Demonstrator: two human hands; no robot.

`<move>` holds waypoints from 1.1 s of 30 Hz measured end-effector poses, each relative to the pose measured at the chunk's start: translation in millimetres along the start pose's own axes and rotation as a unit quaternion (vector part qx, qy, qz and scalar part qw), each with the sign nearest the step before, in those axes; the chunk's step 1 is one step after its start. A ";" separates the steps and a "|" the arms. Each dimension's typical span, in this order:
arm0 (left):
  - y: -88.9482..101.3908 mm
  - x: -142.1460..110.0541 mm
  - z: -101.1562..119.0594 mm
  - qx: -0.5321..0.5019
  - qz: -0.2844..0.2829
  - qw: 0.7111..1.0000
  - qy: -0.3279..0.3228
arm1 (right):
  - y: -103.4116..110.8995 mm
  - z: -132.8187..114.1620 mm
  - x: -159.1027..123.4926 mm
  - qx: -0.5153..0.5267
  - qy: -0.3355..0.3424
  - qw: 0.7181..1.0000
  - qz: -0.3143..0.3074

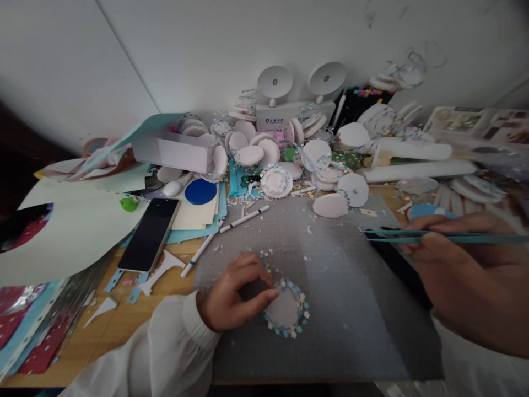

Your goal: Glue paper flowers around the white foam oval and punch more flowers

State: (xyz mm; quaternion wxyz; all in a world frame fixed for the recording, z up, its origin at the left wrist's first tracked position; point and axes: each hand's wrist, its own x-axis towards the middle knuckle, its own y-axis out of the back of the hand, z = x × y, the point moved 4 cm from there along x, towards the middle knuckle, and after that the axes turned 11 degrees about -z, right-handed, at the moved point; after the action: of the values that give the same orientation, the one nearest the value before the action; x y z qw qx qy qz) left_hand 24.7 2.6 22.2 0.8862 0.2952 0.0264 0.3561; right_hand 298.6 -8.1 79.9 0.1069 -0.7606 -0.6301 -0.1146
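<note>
A round white disc (285, 310) lies on the grey cutting mat (347, 331). Small blue and white flower shapes ring its edge. My left hand (242, 292) rests at the disc's upper left, thumb and forefinger closed together at its rim; the exact contact is partly hidden. On the right, my right hand (463, 270) grips a pair of teal tweezers (487, 239), held level above the mat with the tips pointing left and slightly apart. Whether anything sits at those tips is too blurred to tell. Several loose tiny flowers (266, 253) are scattered just beyond the disc.
Behind the mat, many white discs (248, 155) are heaped with trimmings near two small round lamps (275, 81). A phone (149, 234), a white pen (244, 219) and paper sheets (78, 226) lie left. A black strip (397, 264) lies beneath my right hand.
</note>
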 end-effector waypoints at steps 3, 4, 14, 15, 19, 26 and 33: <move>0.9 0.7 1.8 0.008 -0.006 1.000 -0.009 | 6.8 -6.2 -0.2 -0.020 0.018 1.000 -0.007; 1.1 0.9 2.4 0.009 -0.011 1.000 -0.014 | 7.6 -5.7 -0.6 -0.024 0.020 0.999 -0.014; 11.3 -2.1 1.2 -0.052 0.071 0.996 0.004 | -47.5 22.8 2.5 -0.089 0.048 0.978 -0.181; 12.9 -2.7 0.0 -0.057 0.088 0.994 0.015 | -56.4 27.4 3.4 -0.084 0.046 0.975 -0.199; 16.7 -6.3 -5.5 -0.061 0.135 0.988 0.046 | -78.3 49.4 1.7 -0.056 0.025 0.968 -0.245; 9.5 -0.5 -5.0 -0.054 0.101 0.992 0.056 | -81.2 56.6 -7.9 0.008 -0.008 0.967 -0.253; 10.0 7.0 -3.1 -0.070 0.103 0.992 0.009 | -84.9 50.8 -13.2 0.068 0.013 0.968 -0.240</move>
State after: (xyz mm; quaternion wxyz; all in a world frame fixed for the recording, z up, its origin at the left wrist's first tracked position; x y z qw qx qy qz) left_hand 22.9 14.5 26.2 0.8631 0.2304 -0.0216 0.4490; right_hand 214.8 10.7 29.0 0.1360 -0.5764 -0.7991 -0.1034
